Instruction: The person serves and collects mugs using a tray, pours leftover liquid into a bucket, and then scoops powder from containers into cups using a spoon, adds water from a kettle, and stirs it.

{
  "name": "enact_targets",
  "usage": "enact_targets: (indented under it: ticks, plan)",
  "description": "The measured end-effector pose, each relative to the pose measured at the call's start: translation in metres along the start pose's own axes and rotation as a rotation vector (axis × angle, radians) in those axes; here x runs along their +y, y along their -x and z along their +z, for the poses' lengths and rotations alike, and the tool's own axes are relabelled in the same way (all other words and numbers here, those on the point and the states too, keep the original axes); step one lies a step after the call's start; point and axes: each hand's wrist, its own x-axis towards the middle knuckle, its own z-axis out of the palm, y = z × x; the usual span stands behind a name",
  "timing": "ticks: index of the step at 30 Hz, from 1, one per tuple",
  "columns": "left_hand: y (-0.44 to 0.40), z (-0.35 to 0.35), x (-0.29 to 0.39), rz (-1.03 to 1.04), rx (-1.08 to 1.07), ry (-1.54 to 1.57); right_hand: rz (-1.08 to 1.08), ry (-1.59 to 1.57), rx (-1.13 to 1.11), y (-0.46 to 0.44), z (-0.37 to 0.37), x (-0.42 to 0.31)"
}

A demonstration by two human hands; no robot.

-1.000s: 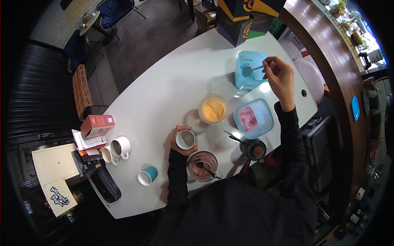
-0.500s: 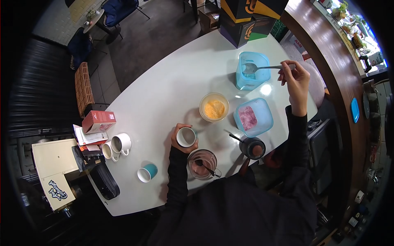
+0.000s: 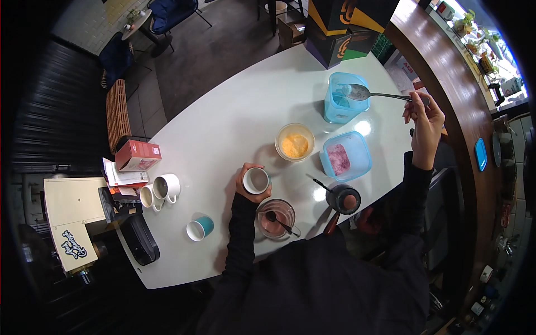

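Observation:
My left hand (image 3: 249, 190) is wrapped round a paper cup (image 3: 257, 180), whose pale inside faces up. In my right hand (image 3: 426, 125) is the handle end of a metal spoon (image 3: 386, 95); its bowl is over the rim of a tall blue container (image 3: 338, 113). Whatever lies at that container's bottom is hard to make out. Close to the cup stands a round tub (image 3: 295, 146) of orange-yellow stuff. A second blue container (image 3: 360, 164) has a pinkish-purple frozen-looking layer. Below my left hand, a glass jug (image 3: 287, 207) holds brown liquid and a dark spoon (image 3: 282, 223).
A dark pot (image 3: 343, 199) with a wooden handle stands near the table edge. A teal cup (image 3: 202, 228) lies on its side at left. White mugs (image 3: 167, 187), a red box (image 3: 138, 156) and black boxes (image 3: 330, 47) stand around the white table (image 3: 212, 123).
My right hand has moved right, drawing the spoon somewhat up and out over the blue container's right rim. My left hand still holds the cup. The whole view has shifted slightly.

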Motion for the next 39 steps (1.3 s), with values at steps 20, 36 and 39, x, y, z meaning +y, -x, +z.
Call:
enact_targets:
  ticks: [20, 36, 39]
  plan:
    - [0.001, 0.0, -0.004, 0.055, 0.016, 0.016, 0.058, -0.012, -0.064, 0.015, 0.014, 0.0]
    - [0.0, 0.0, -0.001, 0.031, 0.013, 0.04, 0.062, -0.027, -0.034, 0.014, 0.012, 0.002]
    - [0.0, 0.0, 0.001, 0.05, 0.014, 0.025, 0.067, -0.026, -0.049, 0.014, 0.013, 0.001]
